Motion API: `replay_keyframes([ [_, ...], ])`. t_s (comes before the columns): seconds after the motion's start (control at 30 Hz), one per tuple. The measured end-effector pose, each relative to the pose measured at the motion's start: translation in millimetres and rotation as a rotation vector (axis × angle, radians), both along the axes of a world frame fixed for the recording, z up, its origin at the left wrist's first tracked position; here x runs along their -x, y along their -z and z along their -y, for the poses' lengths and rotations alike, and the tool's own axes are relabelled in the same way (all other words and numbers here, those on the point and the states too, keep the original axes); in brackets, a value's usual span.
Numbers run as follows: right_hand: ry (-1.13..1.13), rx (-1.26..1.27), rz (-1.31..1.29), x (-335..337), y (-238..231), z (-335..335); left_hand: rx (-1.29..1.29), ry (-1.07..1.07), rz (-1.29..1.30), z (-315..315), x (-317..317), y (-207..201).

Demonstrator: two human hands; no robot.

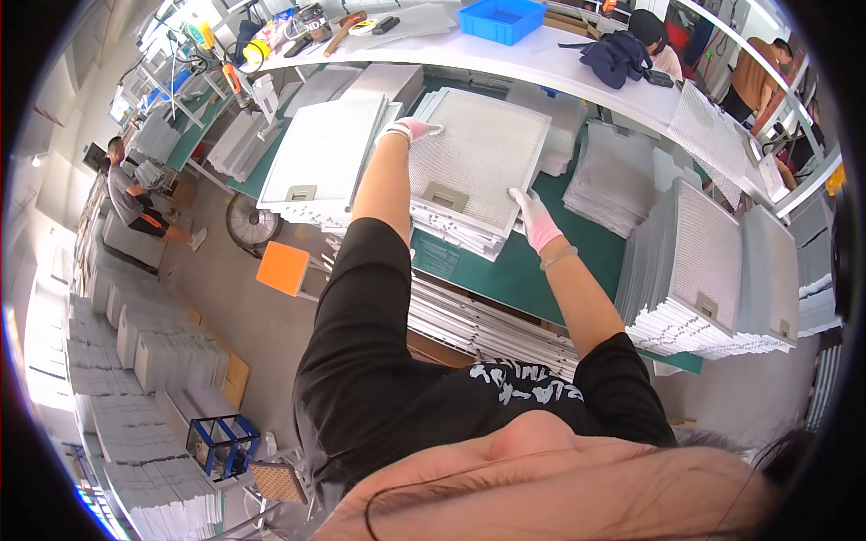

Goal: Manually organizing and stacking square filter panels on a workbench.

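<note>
A silvery mesh filter panel (483,149) with a small recessed grey handle plate near its front edge lies on top of a stack of similar panels. My left hand (415,131), in a white and pink glove, grips its left edge toward the far end. At the near right corner, my right hand (539,225), gloved alike, has its thumb on the edge and its other fingers partly hidden beside the stack. To the left stands another stack topped by a pale panel (325,149), close beside my left forearm.
The stacks stand on a green tabletop (492,270). More panel stacks (681,261) rise at the right. A white shelf (559,63) crosses behind, bearing a blue bin (502,20) and dark cloth (616,59). An orange stool (282,268) is at left; other people are farther off.
</note>
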State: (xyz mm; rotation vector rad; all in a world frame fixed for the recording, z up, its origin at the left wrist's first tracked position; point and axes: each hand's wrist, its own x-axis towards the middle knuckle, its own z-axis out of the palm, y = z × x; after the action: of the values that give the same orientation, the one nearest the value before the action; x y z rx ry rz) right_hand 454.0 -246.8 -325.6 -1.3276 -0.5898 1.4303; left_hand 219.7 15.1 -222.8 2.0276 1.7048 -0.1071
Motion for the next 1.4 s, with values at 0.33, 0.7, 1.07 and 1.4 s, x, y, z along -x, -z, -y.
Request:
replay_keyframes([
  [0.33,-0.016,-0.093,-0.358,-33,-9,16,0.199,-0.077,0.179,21,-18,9],
  [0.7,0.068,-0.068,-0.397,-49,-23,35,0.457,0.061,0.386,31,2,29],
  [1.07,-0.007,-0.118,-0.387,-61,-9,44,0.537,0.005,0.948,53,10,57],
  [1.4,-0.14,-0.358,0.003,-90,-11,208,0.433,0.175,1.39,245,36,17],
])
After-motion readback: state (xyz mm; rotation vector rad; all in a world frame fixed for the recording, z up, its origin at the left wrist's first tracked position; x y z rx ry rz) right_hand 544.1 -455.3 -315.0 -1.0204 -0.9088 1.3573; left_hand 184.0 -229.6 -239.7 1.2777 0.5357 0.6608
